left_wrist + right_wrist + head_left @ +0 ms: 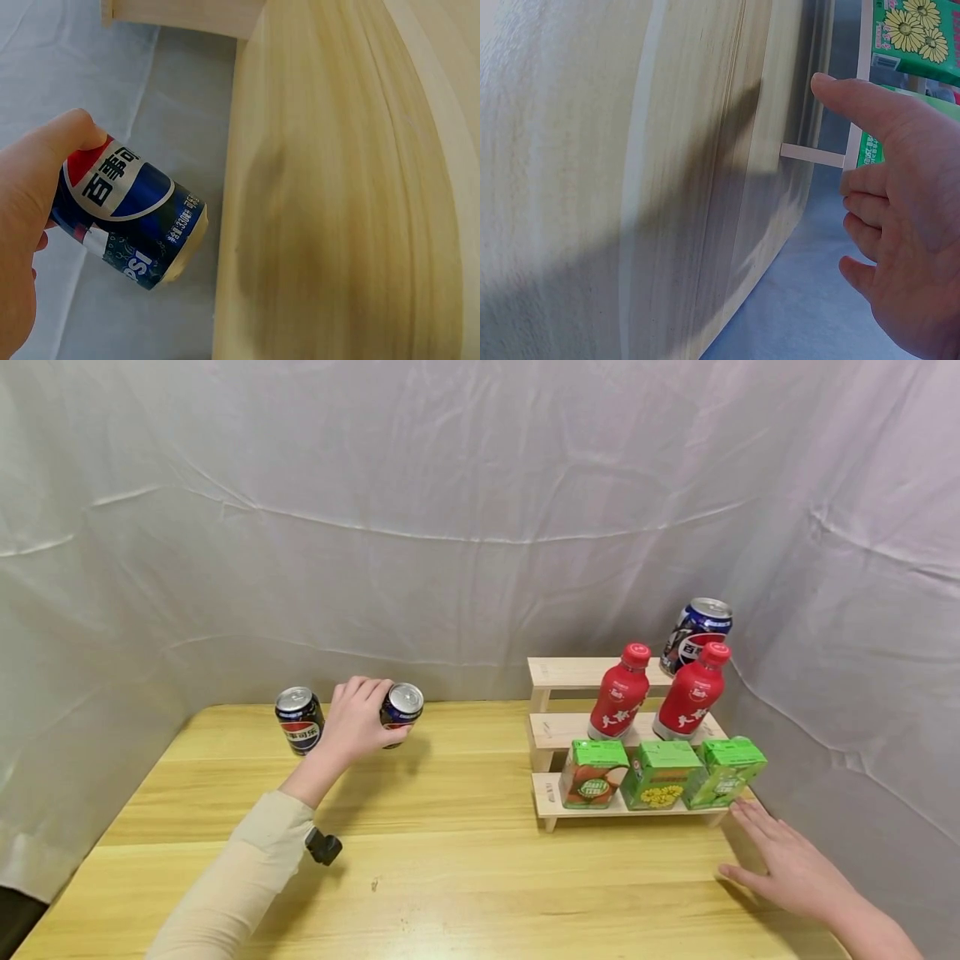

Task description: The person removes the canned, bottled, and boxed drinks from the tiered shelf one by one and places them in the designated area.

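The held can (401, 713) is dark blue to black, with a silver lid and a red, white and blue emblem bearing black Chinese characters; part of a white brand name and a "330" marking read near its base. It is raised off the left part of the table (480, 877), just right of a matching standing can (299, 722), and appears tilted in the left wrist view. The left hand (360, 714) has its grip closed around the upper body, thumb on the emblem. Its other fingers are largely hidden behind the can, and the lid is covered in the wrist view. The right hand (795, 868) has a loose, empty grip near the wooden stand (570, 672); whether the fingertips touch the stand cannot be determined. A third can (684, 635) on the top shelf is partly hidden by a red bottle (693, 689). The right forearm is cut off by the frame.
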`<state>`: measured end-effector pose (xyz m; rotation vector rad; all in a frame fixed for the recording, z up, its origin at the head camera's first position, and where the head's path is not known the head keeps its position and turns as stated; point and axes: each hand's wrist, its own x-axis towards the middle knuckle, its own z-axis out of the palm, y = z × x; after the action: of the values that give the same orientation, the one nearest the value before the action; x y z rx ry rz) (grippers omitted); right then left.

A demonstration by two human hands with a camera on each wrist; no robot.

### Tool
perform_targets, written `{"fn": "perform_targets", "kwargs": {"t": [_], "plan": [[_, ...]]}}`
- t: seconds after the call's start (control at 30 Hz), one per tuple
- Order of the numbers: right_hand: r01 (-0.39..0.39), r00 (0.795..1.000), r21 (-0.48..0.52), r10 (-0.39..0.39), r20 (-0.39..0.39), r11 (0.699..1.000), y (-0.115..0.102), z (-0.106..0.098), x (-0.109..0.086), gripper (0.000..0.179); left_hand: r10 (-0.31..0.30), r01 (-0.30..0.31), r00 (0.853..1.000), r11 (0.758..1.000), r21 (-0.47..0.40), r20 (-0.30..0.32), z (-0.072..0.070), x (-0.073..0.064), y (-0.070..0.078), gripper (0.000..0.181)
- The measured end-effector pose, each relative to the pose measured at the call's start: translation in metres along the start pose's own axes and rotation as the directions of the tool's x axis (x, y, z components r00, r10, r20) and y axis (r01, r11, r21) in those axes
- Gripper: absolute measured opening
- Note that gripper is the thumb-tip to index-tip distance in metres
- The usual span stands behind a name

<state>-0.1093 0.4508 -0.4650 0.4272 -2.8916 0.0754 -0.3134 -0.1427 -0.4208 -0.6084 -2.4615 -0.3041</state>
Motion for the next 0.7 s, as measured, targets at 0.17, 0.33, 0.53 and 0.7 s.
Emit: {"fn": "perform_targets", "kwargs": {"t": [0.17,0.33,0.53,0.7], "plan": [[0.009,1.000,-0.003,-0.009,-0.013,1.000,0.000,0.000,0.000,0.091,-0.037,0.037,0.998,0.999,0.012,0.048,0.002,-0.004,-0.008,0.081],[0.013,1.000,-0.002,-0.013,-0.012,1.000,0.000,0.000,-0.001,0.091,-0.070,0.070,0.994,0.998,0.007,0.086,0.005,-0.007,-0.014,0.083],[0.008,1.000,0.000,-0.008,-0.002,1.000,-0.001,-0.001,-0.001,0.090,-0.089,0.088,0.989,0.996,0.007,0.119,0.006,-0.009,-0.019,0.083],[0.013,1.000,-0.006,-0.013,-0.010,1.000,-0.001,-0.001,0.000,0.090,-0.089,0.089,0.988,0.996,0.009,0.123,0.008,-0.009,-0.022,0.081]]}}
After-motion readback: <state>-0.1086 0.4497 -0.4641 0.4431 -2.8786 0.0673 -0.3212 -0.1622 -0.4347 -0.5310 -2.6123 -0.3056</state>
